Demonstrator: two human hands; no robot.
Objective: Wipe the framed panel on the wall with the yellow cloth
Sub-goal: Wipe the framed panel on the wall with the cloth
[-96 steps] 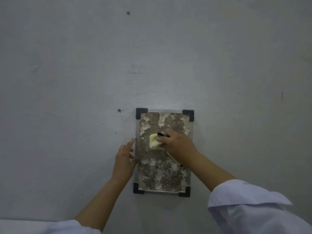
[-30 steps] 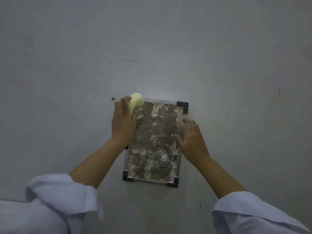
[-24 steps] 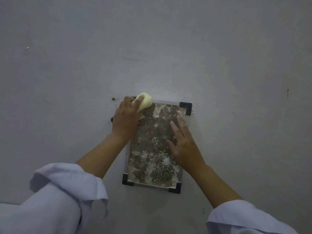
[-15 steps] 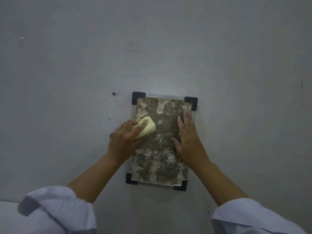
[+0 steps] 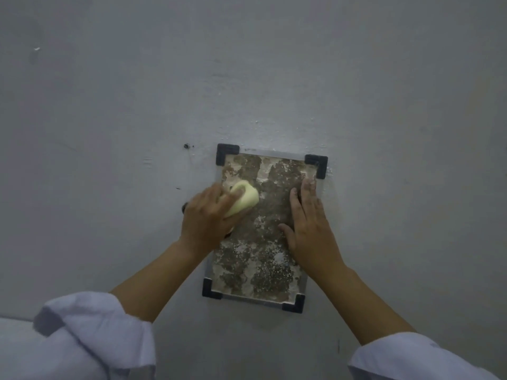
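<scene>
A framed panel [image 5: 263, 259] with a mottled brown and pale surface and black corner brackets hangs on a grey wall. My left hand [image 5: 208, 218] grips a bunched yellow cloth [image 5: 245, 200] and presses it on the panel's upper left part. My right hand [image 5: 310, 223] lies flat with fingers extended on the panel's right side, its fingertips close to the top right bracket. It holds nothing.
The grey wall [image 5: 274, 78] fills the view. A small dark screw or hole [image 5: 186, 145] sits left of the panel's top left corner. White sleeves [image 5: 93, 335] cover both forearms low in the frame.
The cloth went from my right hand to my left. My left hand then wiped from the panel's top left corner down onto its upper left part. My right hand settled flat on the right side.
</scene>
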